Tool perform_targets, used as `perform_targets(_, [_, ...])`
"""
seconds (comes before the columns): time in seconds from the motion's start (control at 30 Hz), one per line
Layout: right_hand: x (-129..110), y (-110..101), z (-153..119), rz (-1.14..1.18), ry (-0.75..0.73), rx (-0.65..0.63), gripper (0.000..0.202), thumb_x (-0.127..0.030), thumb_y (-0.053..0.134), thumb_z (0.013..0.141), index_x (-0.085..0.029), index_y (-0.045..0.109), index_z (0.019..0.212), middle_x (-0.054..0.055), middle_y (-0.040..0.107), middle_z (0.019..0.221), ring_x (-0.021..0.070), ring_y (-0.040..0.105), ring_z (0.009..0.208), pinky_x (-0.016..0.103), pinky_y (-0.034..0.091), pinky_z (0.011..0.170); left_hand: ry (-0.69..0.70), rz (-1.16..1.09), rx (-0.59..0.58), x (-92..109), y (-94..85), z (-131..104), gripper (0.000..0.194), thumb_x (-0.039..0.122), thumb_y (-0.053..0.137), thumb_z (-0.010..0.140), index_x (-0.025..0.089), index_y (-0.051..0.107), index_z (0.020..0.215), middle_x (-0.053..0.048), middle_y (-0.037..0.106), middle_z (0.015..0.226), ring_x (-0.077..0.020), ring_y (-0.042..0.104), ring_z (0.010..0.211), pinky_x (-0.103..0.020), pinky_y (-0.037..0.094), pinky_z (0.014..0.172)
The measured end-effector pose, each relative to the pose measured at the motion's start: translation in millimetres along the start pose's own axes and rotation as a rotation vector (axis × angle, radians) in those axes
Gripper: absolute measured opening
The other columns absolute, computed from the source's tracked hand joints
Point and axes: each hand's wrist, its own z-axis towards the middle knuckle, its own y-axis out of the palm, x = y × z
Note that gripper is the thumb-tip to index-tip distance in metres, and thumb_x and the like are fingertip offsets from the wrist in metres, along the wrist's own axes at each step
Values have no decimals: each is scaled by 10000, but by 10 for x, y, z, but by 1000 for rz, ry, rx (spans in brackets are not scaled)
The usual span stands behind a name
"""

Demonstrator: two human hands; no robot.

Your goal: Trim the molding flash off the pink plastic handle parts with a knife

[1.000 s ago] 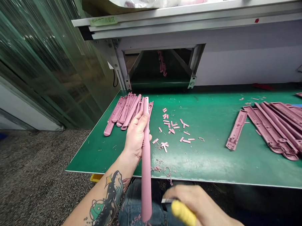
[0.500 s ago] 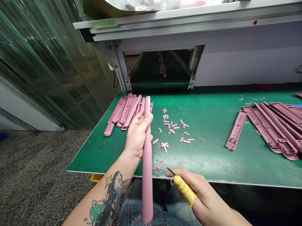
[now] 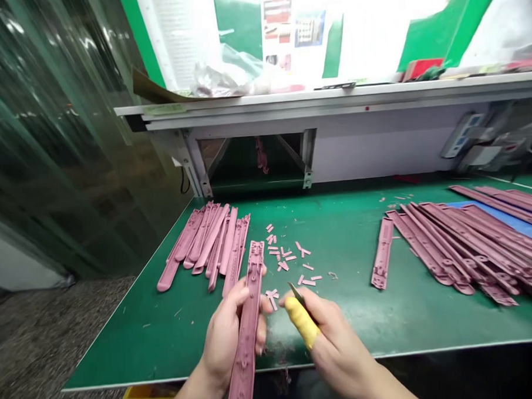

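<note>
My left hand is wrapped round a long pink plastic strip, its hollow ribbed inside facing up and its lower end cut off by the frame. In my right hand is a knife with a yellow-wrapped handle; its short blade points up and left, apart from the strip. Small pink offcuts lie scattered on the green table just beyond both hands. To the left is a pile of similar pink strips.
A larger heap of pink strips covers the right side, with a single strip beside it. At the back, a conveyor opening sits under a metal shelf. A yellow bin shows below the table's front edge.
The strip in my left hand has turned from its smooth outer side to its ribbed inside. My view has tilted up and shifted right. The knife stays in my right hand.
</note>
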Motion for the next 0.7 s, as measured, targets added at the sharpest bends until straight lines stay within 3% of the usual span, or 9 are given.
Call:
perform_targets(0.13, [-90,31,243,-74,-25,107,241,-380,457,942,-204,503,785,-35,494,644,111,410,567,216,326,560,-86,-68,-34,-163,32,-136,299,450,678,754,252,599,964,65,548,477,-54,365,211,-145,304,211])
perform_targets(0.3, [-128,149,258,-145,-25,168,326,-406,483,926,-199,443,678,-39,471,610,99,379,549,207,260,527,-145,-140,-109,-246,14,-218,388,535,568,808,201,555,610,57,407,290,-74,373,195,-145,327,221])
perform_targets(0.57, [-184,201,186,-64,38,182,422,-492,458,920,-195,366,635,-49,413,585,92,329,537,216,226,510,-203,-244,-241,-249,-27,-264,269,452,571,840,232,587,687,44,504,353,-116,447,211,-172,347,223])
perform_targets(0.7, [-203,218,163,-54,40,180,438,-520,435,922,-195,367,638,-45,414,591,95,335,545,219,225,517,-186,-288,-299,-245,-19,-270,379,439,569,843,186,550,561,19,517,371,-93,459,233,-162,377,242])
